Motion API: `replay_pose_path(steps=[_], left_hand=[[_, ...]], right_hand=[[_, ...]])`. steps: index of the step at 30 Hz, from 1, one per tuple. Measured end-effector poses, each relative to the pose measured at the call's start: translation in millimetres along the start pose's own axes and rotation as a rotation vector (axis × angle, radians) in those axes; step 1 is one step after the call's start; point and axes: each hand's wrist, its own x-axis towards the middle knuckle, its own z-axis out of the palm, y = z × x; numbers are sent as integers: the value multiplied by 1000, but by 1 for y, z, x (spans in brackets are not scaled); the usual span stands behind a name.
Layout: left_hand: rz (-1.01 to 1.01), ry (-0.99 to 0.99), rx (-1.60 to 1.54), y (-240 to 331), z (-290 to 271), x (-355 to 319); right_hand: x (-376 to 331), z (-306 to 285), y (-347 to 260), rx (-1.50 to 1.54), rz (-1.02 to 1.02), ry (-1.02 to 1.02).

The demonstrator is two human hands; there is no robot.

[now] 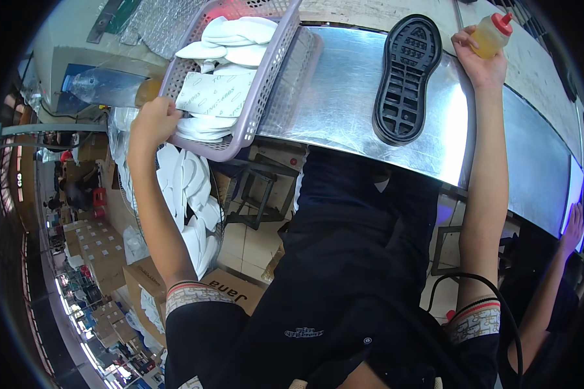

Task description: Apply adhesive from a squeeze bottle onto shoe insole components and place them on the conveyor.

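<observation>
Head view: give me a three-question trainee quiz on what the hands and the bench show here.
1. True or false: the black shoe outsole lies tread-up on the metal bench.
2. What does the right hand hold?
A. a brush
B. a yellow squeeze bottle with a red cap
C. an insole
3. Fill in: the left hand reaches into the lilac plastic ____ of white insoles.

Key:
1. True.
2. B, the squeeze bottle.
3. basket.

Bright overhead light; strong glare on metal table; heavy fisheye bending, dark vignette at rim; centre sharp.
</observation>
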Motion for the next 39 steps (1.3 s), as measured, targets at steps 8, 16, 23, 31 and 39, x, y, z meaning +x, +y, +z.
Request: replay_pose_path(steps=[8, 16, 23, 31, 39], left_hand=[[588, 369, 191, 22, 5, -10], [608, 14, -36, 18, 2, 10], [782, 165, 97, 19, 3, 11], [840, 234, 58, 12, 0, 30], [835, 211, -142, 18, -30, 57]], right_hand=[[-2, 3, 10, -21, -21, -3], [0, 2, 6, 4, -12, 17], [0, 3, 9, -4, -18, -6], [-1, 7, 10, -44, -44, 35], [-1, 5, 9, -40, -35, 28]])
